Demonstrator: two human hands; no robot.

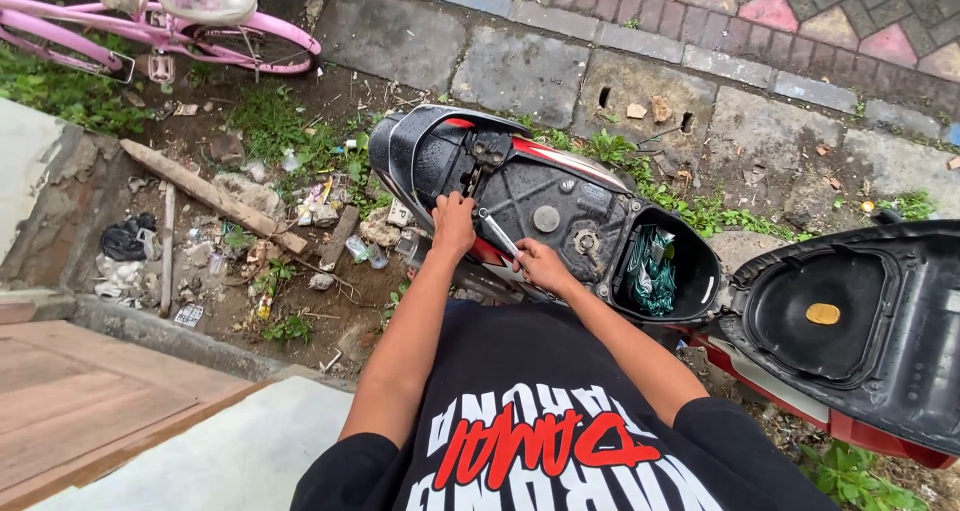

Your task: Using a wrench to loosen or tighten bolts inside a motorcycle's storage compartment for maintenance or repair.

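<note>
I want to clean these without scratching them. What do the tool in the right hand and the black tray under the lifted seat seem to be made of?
The tool in the right hand looks like bare metal: a slim, silvery, shiny shaft. The black tray looks like moulded plastic, matt and dusty, with formed ribs and recesses; some round fittings in it may be metal. The left hand rests at its rear edge.

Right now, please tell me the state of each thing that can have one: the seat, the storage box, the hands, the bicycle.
Scooter seat: flipped open, underside up.
Storage compartment: uncovered, green bag inside.
Left hand: closed on the scooter's rear body.
Right hand: gripping a silver tool.
Pink bicycle: standing on the ground, nobody on it.
</note>
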